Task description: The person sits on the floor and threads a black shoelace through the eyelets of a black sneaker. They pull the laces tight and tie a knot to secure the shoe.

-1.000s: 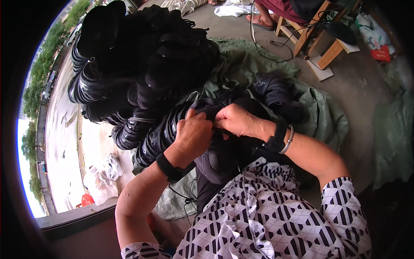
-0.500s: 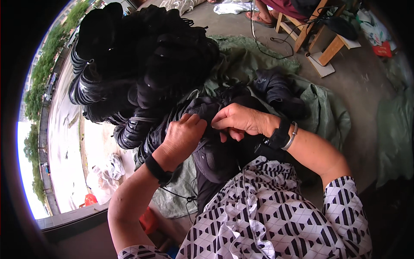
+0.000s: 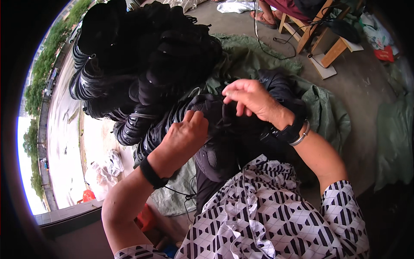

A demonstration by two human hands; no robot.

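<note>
Black shoe uppers with mesh patches lie across my lap; one mesh shoe upper [image 3: 209,105] is right beside my fingers. My left hand [image 3: 183,134] is closed, its bent fingertips gripping at the dark upper's edge. Up and to the right, my right hand [image 3: 254,100] is raised off the pieces, thumb and forefinger pinched together. Whatever sits in that pinch is too small to make out. Another upper with a grey mesh patch [image 3: 211,159] rests on my thigh below the hands.
A tall heap of stacked black uppers [image 3: 142,60] stands at the far left. Green sheeting [image 3: 323,108] covers the floor underneath. Beyond it, a person's foot [image 3: 264,19] is near a wooden stool [image 3: 332,52] with a dark cable [image 3: 280,41].
My right hand has moved up and to the right, away from my left hand, still pinched. My left hand has shifted only slightly.
</note>
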